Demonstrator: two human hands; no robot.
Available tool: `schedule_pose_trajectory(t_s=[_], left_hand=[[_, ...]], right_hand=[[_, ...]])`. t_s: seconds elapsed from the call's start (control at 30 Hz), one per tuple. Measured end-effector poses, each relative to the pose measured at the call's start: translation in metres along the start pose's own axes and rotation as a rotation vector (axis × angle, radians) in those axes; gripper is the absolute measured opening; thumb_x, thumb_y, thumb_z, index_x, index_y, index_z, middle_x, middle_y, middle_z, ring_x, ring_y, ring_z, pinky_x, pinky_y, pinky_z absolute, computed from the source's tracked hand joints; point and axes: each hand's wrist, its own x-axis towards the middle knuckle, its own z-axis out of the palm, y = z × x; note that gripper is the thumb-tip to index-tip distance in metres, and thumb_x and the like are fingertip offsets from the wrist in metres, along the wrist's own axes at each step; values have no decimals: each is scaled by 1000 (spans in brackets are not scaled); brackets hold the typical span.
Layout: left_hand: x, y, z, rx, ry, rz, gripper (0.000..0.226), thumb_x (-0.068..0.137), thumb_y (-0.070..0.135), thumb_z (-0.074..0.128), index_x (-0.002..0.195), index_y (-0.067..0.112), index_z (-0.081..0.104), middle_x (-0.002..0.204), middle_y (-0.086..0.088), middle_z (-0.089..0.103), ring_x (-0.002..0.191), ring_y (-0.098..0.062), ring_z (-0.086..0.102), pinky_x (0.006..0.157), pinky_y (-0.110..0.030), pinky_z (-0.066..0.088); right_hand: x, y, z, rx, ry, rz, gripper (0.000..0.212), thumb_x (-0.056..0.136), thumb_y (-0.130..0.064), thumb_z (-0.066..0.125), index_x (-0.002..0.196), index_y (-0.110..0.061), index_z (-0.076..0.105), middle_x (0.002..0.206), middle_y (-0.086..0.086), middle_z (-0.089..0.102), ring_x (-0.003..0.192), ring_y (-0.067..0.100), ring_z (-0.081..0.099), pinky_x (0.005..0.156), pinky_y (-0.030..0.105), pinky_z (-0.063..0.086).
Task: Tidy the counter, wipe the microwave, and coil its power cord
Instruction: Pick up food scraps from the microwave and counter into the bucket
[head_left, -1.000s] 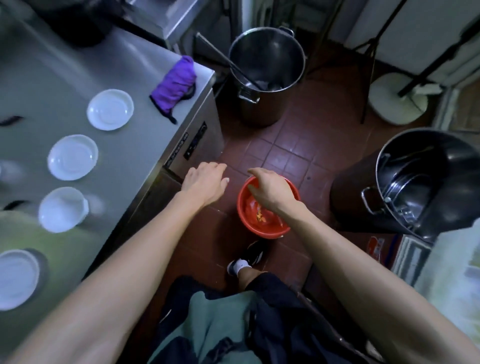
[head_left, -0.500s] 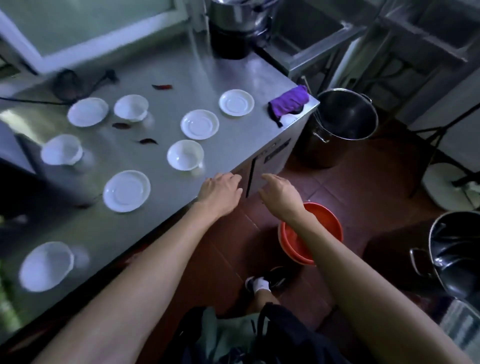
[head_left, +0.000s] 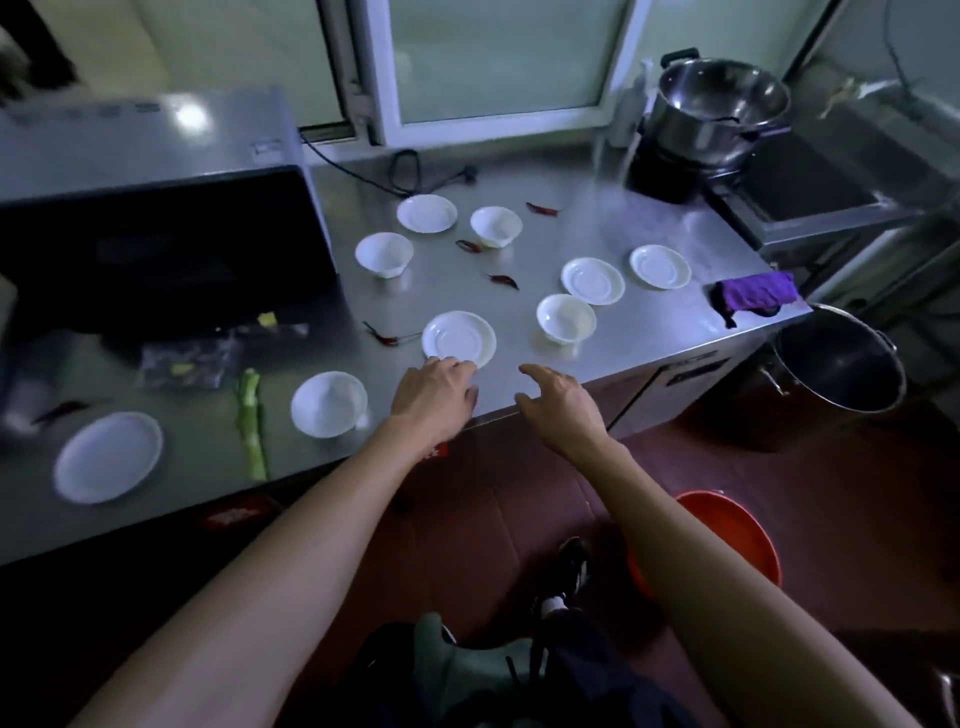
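Head view, counter (head_left: 649, 332): steel, slick-looking; small white plates and bowls scattered over it, dried red chillies and a green vegetable strip (head_left: 250, 423) among them.
Left hand (head_left: 434, 397): fingers loosely curved, tips at the near rim of a plate (head_left: 458, 340); grip holds nothing yet.
Right hand (head_left: 563, 402): open, fingers spread above the counter edge, empty.
Plate, handling: likely light, stiff, breakable, glazed and slippery; best pinched at the rim, thumb on top, fingers under.
Microwave (head_left: 150, 228): far left on the counter, dark door facing out; bulky, wipe it in place.
Power cord (head_left: 410, 174): black, lying loose behind the dishes near the window; limp, should coil easily, start from the plug end.
Cloth (head_left: 756, 293): purple, soft, at the right corner of the counter.
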Motion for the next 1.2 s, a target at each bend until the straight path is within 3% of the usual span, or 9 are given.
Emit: schedule_pose_trajectory(t_s=[0.13,0.4,0.57,0.7,1.2], left_hand=[[-31,-42,-7,-72,48,-87,33,98,33,51,126,18,59,125,-5,63,116,-28,54,92,-47,49],[-81,-122,-12,-122,126,-293,31,95,30,52,121,18,64,126,-2,64,114,-28,57,87,-39,48],[-103,-167,-15,-146,158,-435,33,95,29,56,126,19,64,121,-6,66,117,-31,57,99,-45,43],[-105,-208,-17,-155,134,-514,29,95,27,53,120,17,62,119,-5,66,108,-30,59,85,-42,49],[-54,-334,-34,-197,73,-581,29,94,24,50,115,10,64,113,-11,66,101,-34,59,83,-46,50]], right_hand=[[1,-43,21,-16,-55,-86,50,96,-32,58,143,-20,49,143,2,56,125,26,53,95,39,47],[24,-117,64,-7,-157,-264,48,94,-27,62,140,-15,54,138,8,60,123,29,57,101,42,48],[47,-162,96,-16,-213,-358,46,92,-26,63,137,-17,56,138,5,60,123,27,57,101,40,47],[78,-195,120,9,-273,-378,46,91,-27,62,136,-20,57,137,2,61,120,27,58,97,39,48],[212,-275,186,-9,-365,-362,42,95,-27,58,137,-22,57,137,6,61,118,32,60,98,42,50]])
